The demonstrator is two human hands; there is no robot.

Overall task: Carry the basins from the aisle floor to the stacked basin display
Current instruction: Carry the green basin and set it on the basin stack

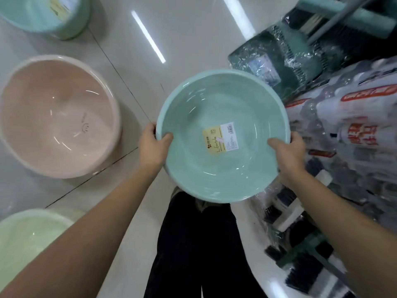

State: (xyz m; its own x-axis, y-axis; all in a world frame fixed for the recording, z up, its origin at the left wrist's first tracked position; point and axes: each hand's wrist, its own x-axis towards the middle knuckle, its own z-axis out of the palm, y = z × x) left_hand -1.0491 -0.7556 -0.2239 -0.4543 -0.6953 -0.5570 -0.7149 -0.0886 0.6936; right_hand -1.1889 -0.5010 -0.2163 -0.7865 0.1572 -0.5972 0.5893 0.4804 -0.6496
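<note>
I hold a pale teal basin level in front of me, above my dark trousers and the tiled floor. A yellow and white label sticks to its inside bottom. My left hand grips the basin's left rim, thumb inside. On the right rim my right hand grips the same way. A pink basin stands on the floor at the left. A light green basin sits at the lower left, and a mint basin at the top left corner.
Along the right side runs a low shelf packed with plastic-wrapped goods and dark brushes. Wrapped green items lie at the upper right. The glossy tiled aisle floor stretches ahead between the basins and the shelf.
</note>
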